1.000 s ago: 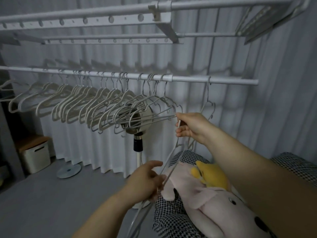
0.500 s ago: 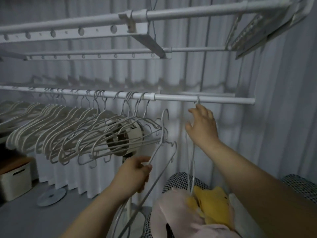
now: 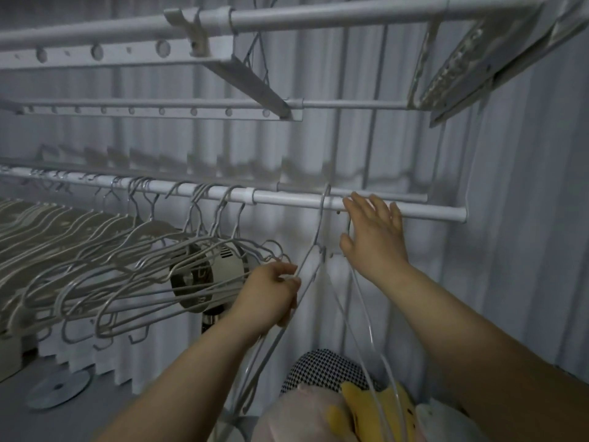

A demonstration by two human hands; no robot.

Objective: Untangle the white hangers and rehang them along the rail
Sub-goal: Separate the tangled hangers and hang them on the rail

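— Now, whereabouts of the loose hanger [image 3: 321, 218]?
— Hooked over the rail [image 3: 427, 210], just left of the right hand [image 3: 374, 232], apart from the packed row of white hangers [image 3: 95, 266] further left. Hangs tilted, shoulder wire slanting down into the left hand [image 3: 271, 293].
— Grip of the left hand?
— Fingers curled round that wire, thumb and forefinger pinching it below the neck. More thin wires running down past the wrist; cannot tell how many.
— And the right?
— Raised, back toward the camera, fingers straight and spread, tips up against the rail. Grips nothing. Another thin wire hanging just beside the thumb; touching or not, cannot tell.
— Behind the row?
— Round fan [image 3: 229, 263] on a stand, partly hidden by hangers; pleated curtain [image 3: 510, 218] beyond, upper rack [image 3: 318, 15] overhead.
— Below?
— Down between the forearms, a checked cushion [image 3: 322, 371], with a pink plush toy [image 3: 302, 416] and a yellow one [image 3: 360, 413] against it.
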